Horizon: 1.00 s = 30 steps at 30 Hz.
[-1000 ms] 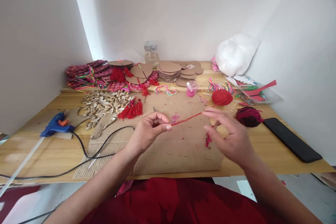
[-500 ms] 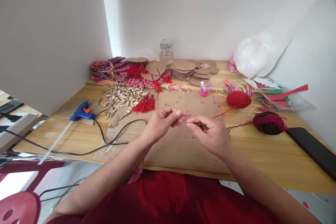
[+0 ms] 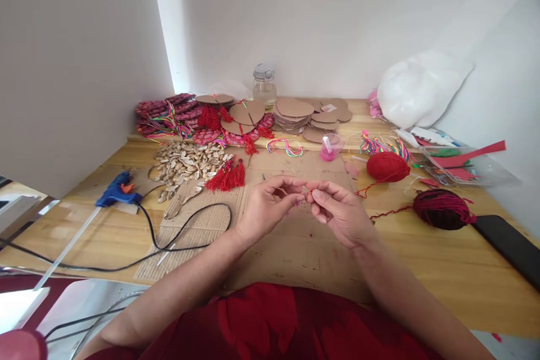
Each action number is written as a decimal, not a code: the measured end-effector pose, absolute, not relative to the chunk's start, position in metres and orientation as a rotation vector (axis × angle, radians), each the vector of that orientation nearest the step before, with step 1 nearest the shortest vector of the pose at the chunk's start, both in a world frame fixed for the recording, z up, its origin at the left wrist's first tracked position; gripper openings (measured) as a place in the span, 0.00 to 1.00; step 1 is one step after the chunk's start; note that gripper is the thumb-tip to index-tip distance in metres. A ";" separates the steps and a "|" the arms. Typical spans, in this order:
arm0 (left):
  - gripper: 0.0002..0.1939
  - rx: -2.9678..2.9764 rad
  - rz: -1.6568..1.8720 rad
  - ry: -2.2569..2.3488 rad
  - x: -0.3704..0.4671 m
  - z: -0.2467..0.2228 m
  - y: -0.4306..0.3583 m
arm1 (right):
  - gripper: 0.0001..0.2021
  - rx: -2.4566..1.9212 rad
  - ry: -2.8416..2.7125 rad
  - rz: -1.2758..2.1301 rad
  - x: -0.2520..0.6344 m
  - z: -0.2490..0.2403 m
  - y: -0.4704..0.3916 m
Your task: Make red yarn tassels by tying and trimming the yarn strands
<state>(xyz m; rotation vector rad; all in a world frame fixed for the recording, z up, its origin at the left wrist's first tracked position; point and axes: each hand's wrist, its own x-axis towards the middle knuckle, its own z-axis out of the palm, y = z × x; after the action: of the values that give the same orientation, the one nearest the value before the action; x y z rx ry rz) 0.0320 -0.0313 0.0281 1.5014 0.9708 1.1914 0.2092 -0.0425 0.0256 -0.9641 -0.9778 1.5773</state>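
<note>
Above the cardboard sheet (image 3: pixel 291 259) my two hands meet, fingertips together. My left hand (image 3: pixel 274 205) is pinched, thumb against forefinger. Opposite it my right hand (image 3: pixel 341 211) pinches too, its fingertips touching those of the left. A little pink and red shows between the fingers, too small and too covered to name. Left of my left hand lie red tassels (image 3: pixel 228 174) beside a pile of peanut shells (image 3: pixel 189 163). To the right of my right hand are a red yarn ball (image 3: pixel 387 167) and a dark red yarn ball (image 3: pixel 441 209).
A blue glue gun (image 3: pixel 116 190) lies at left, its black cord (image 3: pixel 156 236) looping over the cardboard. Cardboard discs (image 3: pixel 294 107), a glass jar (image 3: pixel 264 87) and a small cup of pink liquid (image 3: pixel 329 149) stand behind. A phone (image 3: pixel 510 247) lies at right, below a plastic tray (image 3: pixel 468 171).
My hands have come closer, from slightly apart with a small pinkish thing between them to fingertips touching. The view has shifted slightly.
</note>
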 end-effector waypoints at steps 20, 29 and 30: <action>0.10 1.331 1.090 0.827 0.030 0.005 -0.027 | 0.16 -1.140 -1.235 1.526 0.210 0.021 -0.045; 0.10 1.349 1.103 0.789 0.031 0.006 -0.029 | 0.12 -1.179 -1.274 1.548 0.208 0.023 -0.046; 0.10 1.346 1.096 0.777 0.031 0.006 -0.029 | 0.12 -1.173 -1.258 1.559 0.209 0.022 -0.045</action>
<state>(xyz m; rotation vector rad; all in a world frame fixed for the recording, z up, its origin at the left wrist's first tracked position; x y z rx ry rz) 0.0313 -0.0294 0.0064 1.3460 0.7770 1.0955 0.2085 -0.0453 0.0220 -1.1731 -1.2580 1.5589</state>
